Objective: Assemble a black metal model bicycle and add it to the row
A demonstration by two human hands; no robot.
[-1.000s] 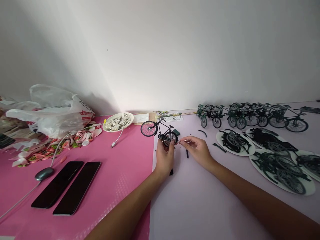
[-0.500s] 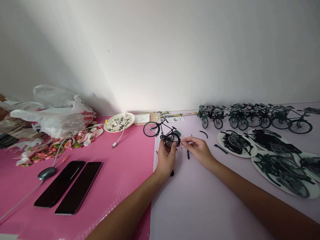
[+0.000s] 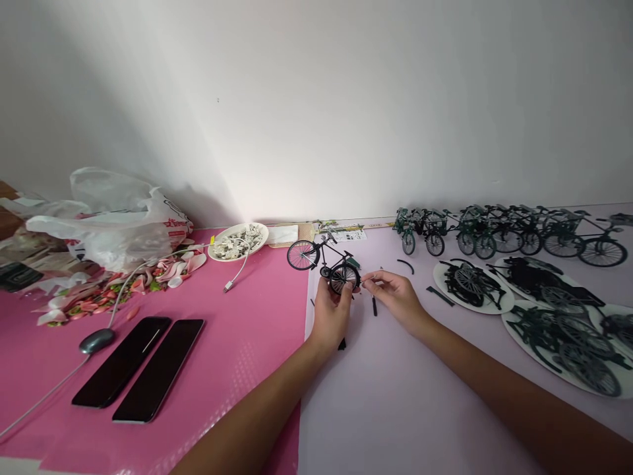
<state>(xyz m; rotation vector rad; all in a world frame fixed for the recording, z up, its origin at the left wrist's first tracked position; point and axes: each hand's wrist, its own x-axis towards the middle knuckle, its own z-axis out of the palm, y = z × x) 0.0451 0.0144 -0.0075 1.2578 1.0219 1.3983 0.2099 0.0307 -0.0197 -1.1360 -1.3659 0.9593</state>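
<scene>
A black model bicycle (image 3: 332, 254) is tilted in the grip of my left hand (image 3: 332, 315), its thumb and fingers closed around the lower wheel (image 3: 345, 277). The other wheel (image 3: 303, 255) points up and to the left. Just right of the held wheel, my right hand (image 3: 394, 297) is closed in a pinch by the wheel's edge. Whatever lies between those fingertips is too small to make out. Below the hands, a short black stick-like piece (image 3: 374, 306) lies on the pale sheet. A curved black strip (image 3: 405, 265) and a flat dark green strip (image 3: 440, 296) lie to the right.
Several assembled model bicycles (image 3: 509, 231) stand along the wall. Plates (image 3: 509, 305) of dark bicycle parts sit at right. Leftward are two phones (image 3: 158, 369), a mouse-like grey device (image 3: 96, 341) with cable, a plate of whitish pieces (image 3: 213, 251), plastic bags (image 3: 119, 231) and artificial petals (image 3: 173, 270).
The whole view has shifted slightly, with everything a little further right. Both hands keep nearly the same position around the model bicycle.
</scene>
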